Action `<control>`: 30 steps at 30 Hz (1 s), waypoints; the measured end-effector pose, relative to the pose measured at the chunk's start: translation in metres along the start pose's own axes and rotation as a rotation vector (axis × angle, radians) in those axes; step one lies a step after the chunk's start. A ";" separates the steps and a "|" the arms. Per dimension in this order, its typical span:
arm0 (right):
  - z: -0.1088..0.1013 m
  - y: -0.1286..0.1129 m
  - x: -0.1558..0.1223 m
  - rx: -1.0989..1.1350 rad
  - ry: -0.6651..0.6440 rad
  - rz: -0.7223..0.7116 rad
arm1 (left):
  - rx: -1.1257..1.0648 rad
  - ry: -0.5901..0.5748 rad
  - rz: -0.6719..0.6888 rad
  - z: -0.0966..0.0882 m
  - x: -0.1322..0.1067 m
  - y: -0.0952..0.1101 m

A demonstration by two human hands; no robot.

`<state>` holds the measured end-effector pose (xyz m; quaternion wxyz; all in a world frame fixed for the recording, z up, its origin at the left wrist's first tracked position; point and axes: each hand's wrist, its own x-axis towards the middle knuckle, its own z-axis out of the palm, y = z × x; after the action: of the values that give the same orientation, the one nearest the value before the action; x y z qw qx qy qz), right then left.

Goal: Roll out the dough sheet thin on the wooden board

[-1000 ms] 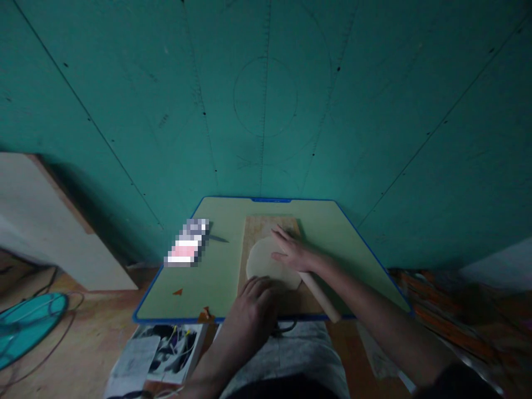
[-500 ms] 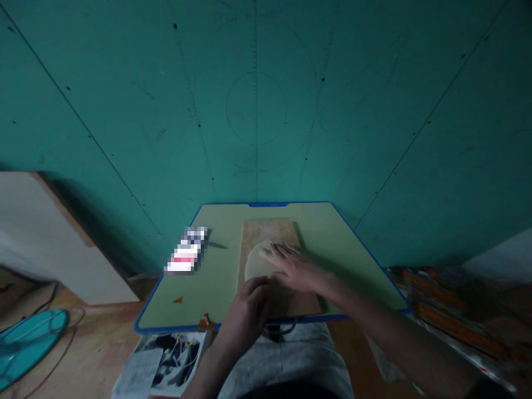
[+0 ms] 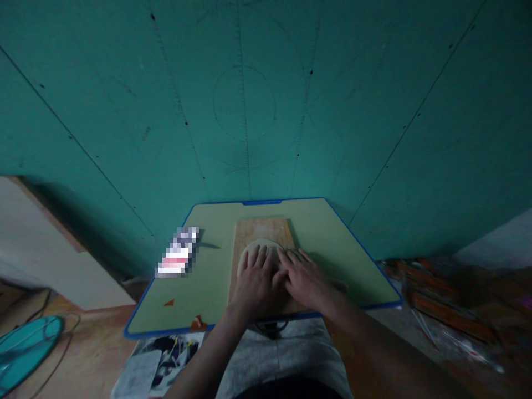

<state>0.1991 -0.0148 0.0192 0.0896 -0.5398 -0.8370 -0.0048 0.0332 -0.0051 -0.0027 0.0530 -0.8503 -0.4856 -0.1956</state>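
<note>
A flat round sheet of pale dough (image 3: 262, 243) lies on a wooden board (image 3: 261, 226). My left hand (image 3: 255, 284) rests on the dough with its fingers stretched out and slightly spread. Beside it, my right hand (image 3: 306, 279) lies over the dough's right side, fingers extended and pointing up and left. The two thumbs come close together in the middle. Most of the dough's near half is hidden under my hands. Past my right wrist the tip of something pale brown (image 3: 339, 285) shows; its kind is unclear.
The board lies on a pale green folding table (image 3: 332, 238) with a blue rim. A knife blade (image 3: 209, 245) lies at left, beside a blurred-out rectangular item (image 3: 178, 252). A green wall (image 3: 249, 111) rises behind. Wooden pieces (image 3: 436, 299) are stacked at lower right.
My left hand has gone from curled at the dough's near edge to laid flat on it. My right hand has shifted slightly toward me. The view has tilted a little.
</note>
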 end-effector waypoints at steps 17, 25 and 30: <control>-0.002 0.008 -0.013 0.036 -0.003 0.159 | 0.019 0.058 0.039 0.001 -0.021 0.001; -0.008 0.016 -0.024 -0.038 0.039 0.212 | 0.071 0.077 0.047 -0.004 -0.063 0.014; -0.010 0.026 0.012 -0.028 0.013 0.267 | 0.039 0.089 -0.016 0.000 -0.035 0.010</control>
<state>0.2189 0.0060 0.0287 0.0876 -0.6474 -0.7571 -0.0080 0.0259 -0.0382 -0.0154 0.0896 -0.8358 -0.4931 -0.2242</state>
